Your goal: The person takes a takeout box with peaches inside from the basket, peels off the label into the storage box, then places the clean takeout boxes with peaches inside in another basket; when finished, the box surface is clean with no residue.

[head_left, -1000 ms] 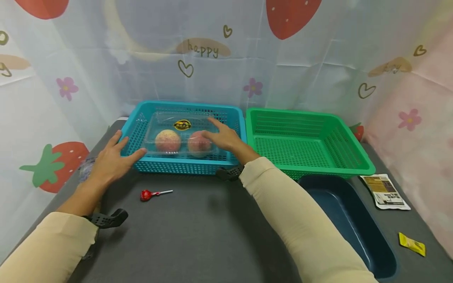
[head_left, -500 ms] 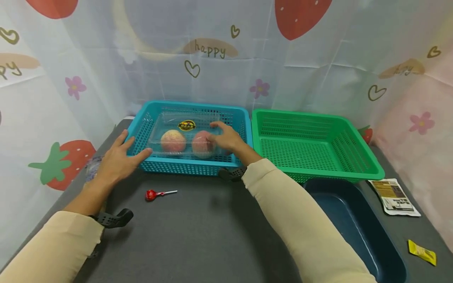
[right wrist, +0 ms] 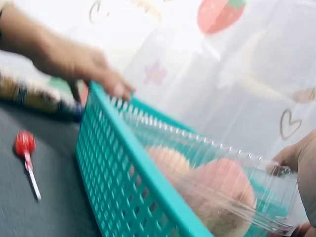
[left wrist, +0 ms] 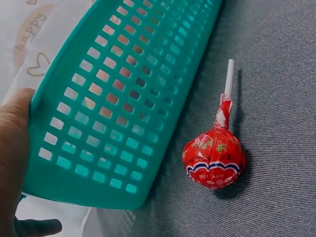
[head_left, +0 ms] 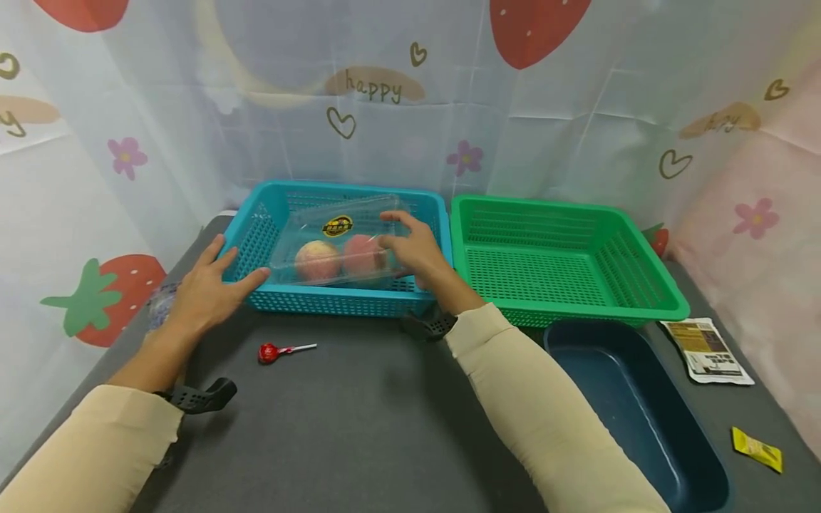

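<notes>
A clear plastic box (head_left: 301, 231) with a black-and-yellow label and two peaches (head_left: 317, 261) inside lies in the blue basket (head_left: 333, 303). My right hand (head_left: 420, 249) holds the box by its right end, thumb and fingers around the edge. That end is raised, so the box tilts down to the left. My left hand (head_left: 208, 288) rests on the basket's left front corner, fingers spread, thumb on the front rim. In front of the basket, a red-wrapped lollipop (left wrist: 214, 160) lies on the table.
A green basket (head_left: 567, 313) stands right of the blue one, with a dark blue tray (head_left: 641, 413) before it. At the right lie a white-and-brown packet (head_left: 708, 353) and a yellow packet (head_left: 757, 449). A printed curtain (head_left: 398, 142) hangs behind. A long package (right wrist: 39, 96) lies left of the basket.
My right hand has closed on the box and raised its right end; the peaches have shifted closer together. My left hand stays at the basket corner.
</notes>
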The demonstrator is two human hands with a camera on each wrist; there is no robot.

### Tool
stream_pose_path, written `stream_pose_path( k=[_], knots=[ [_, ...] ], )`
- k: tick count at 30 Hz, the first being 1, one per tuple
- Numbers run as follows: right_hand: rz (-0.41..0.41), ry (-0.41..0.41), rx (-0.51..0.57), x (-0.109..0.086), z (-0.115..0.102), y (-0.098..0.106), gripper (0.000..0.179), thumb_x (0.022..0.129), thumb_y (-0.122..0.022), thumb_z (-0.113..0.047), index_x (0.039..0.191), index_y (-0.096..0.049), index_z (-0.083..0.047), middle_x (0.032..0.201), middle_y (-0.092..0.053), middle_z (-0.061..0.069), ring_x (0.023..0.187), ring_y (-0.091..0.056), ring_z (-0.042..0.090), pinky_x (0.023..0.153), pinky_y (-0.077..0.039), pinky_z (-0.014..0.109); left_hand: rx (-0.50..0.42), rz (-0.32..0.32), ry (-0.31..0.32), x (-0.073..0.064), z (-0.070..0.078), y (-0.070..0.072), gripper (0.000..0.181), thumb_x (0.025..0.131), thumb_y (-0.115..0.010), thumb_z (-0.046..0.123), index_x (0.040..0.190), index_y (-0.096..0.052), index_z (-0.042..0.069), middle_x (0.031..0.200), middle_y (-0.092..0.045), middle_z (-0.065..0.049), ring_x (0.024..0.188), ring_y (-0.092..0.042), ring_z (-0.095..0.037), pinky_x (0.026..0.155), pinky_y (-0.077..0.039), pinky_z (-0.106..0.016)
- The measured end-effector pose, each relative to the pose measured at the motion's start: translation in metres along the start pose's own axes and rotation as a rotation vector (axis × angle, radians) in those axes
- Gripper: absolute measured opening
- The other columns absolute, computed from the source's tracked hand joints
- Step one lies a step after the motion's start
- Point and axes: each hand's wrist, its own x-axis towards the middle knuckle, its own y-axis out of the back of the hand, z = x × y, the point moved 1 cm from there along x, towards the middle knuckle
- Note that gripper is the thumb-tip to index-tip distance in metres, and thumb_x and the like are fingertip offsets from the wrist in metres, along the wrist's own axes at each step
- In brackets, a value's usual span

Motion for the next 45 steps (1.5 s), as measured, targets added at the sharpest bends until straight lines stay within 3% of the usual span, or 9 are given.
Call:
stream_pose_path(
  k=[2, 5, 7, 9, 29, 34, 37, 41, 45],
  knots=[
    [0.020, 0.004, 0.053, -0.005, -0.002, 0.000, 0.043, 0.094, -0.062, -0.015, 0.135, -0.056, -0.026, 0.142, -0.039, 0.002, 0.079, -0.058, 0.020, 0.065, -0.056, 0.045, -0.002, 0.007, 0.000, -0.001, -0.002, 0.000, 0.087, 0.093, -0.048, 0.058, 0.148, -0.026, -0.006, 0.158, -0.007, -0.021, 0.136, -0.015, -0.054, 0.095, -0.021, -0.075],
    [0.038, 0.020, 0.148, -0.015, -0.004, 0.003, 0.045, 0.093, -0.062, -0.012, 0.135, -0.056, -0.024, 0.101, -0.054, 0.006, 0.054, -0.044, 0.014, 0.063, -0.057, 0.045, -0.005, 0.011, -0.001, -0.001, -0.003, 0.001, 0.086, 0.094, -0.048, 0.057, 0.148, -0.026, -0.006, 0.158, -0.007, -0.021, 0.136, -0.015, -0.054, 0.095, -0.021, -0.076],
    [0.048, 0.038, 0.201, -0.021, -0.005, 0.005, 0.046, 0.092, -0.062, -0.011, 0.136, -0.056, -0.023, 0.075, -0.045, 0.004, 0.046, -0.033, 0.015, 0.064, -0.056, 0.046, -0.007, 0.007, -0.001, -0.001, -0.002, 0.001, 0.086, 0.093, -0.048, 0.057, 0.148, -0.026, -0.006, 0.158, -0.006, -0.021, 0.136, -0.014, -0.054, 0.094, -0.021, -0.076],
    [0.053, 0.058, 0.228, -0.027, -0.006, 0.009, 0.047, 0.092, -0.061, -0.010, 0.137, -0.055, -0.023, 0.064, -0.036, 0.005, 0.046, -0.031, 0.014, 0.065, -0.056, 0.046, -0.009, 0.000, 0.001, 0.000, -0.002, 0.001, 0.087, 0.093, -0.048, 0.058, 0.148, -0.026, -0.005, 0.158, -0.006, -0.021, 0.136, -0.014, -0.054, 0.094, -0.021, -0.076],
    [0.098, 0.168, 0.332, -0.072, -0.017, 0.040, 0.048, 0.091, -0.061, -0.005, 0.136, -0.056, -0.021, 0.060, -0.035, 0.003, 0.048, -0.034, 0.014, 0.065, -0.056, 0.045, -0.013, -0.013, -0.002, 0.001, -0.001, -0.001, 0.087, 0.094, -0.048, 0.057, 0.148, -0.025, -0.006, 0.158, -0.005, -0.021, 0.135, -0.013, -0.055, 0.094, -0.020, -0.076],
    [0.101, 0.200, 0.285, -0.091, -0.023, 0.053, 0.047, 0.092, -0.061, -0.006, 0.136, -0.056, -0.023, 0.068, -0.039, 0.006, 0.050, -0.030, 0.015, 0.060, -0.043, 0.034, -0.012, -0.009, 0.007, 0.002, 0.000, -0.001, 0.087, 0.093, -0.048, 0.058, 0.148, -0.025, -0.006, 0.158, -0.005, -0.021, 0.135, -0.013, -0.055, 0.095, -0.020, -0.076],
    [0.087, 0.200, 0.285, -0.106, -0.027, 0.060, 0.048, 0.093, -0.060, -0.006, 0.137, -0.056, -0.024, 0.073, -0.043, 0.007, 0.058, -0.037, 0.017, 0.061, -0.038, 0.035, -0.006, -0.001, 0.006, 0.002, 0.000, -0.001, 0.087, 0.093, -0.048, 0.058, 0.148, -0.026, -0.006, 0.158, -0.006, -0.022, 0.135, -0.014, -0.056, 0.094, -0.020, -0.076],
    [0.079, 0.162, 0.313, -0.127, -0.027, 0.067, 0.049, 0.092, -0.061, -0.007, 0.138, -0.055, -0.023, 0.073, -0.043, 0.007, 0.070, -0.043, 0.019, 0.061, -0.041, 0.034, 0.004, 0.009, 0.007, 0.002, 0.001, 0.000, 0.087, 0.093, -0.048, 0.059, 0.148, -0.026, -0.006, 0.157, -0.007, -0.022, 0.134, -0.014, -0.057, 0.094, -0.021, -0.076],
    [0.084, 0.125, 0.310, -0.147, -0.021, 0.073, 0.050, 0.091, -0.060, -0.006, 0.139, -0.053, -0.020, 0.081, -0.043, 0.010, 0.075, -0.042, 0.019, 0.052, -0.034, 0.027, 0.005, 0.013, 0.013, 0.002, 0.002, -0.002, 0.088, 0.093, -0.047, 0.060, 0.148, -0.026, -0.006, 0.157, -0.007, -0.022, 0.134, -0.015, -0.057, 0.095, -0.020, -0.076]
  ],
)
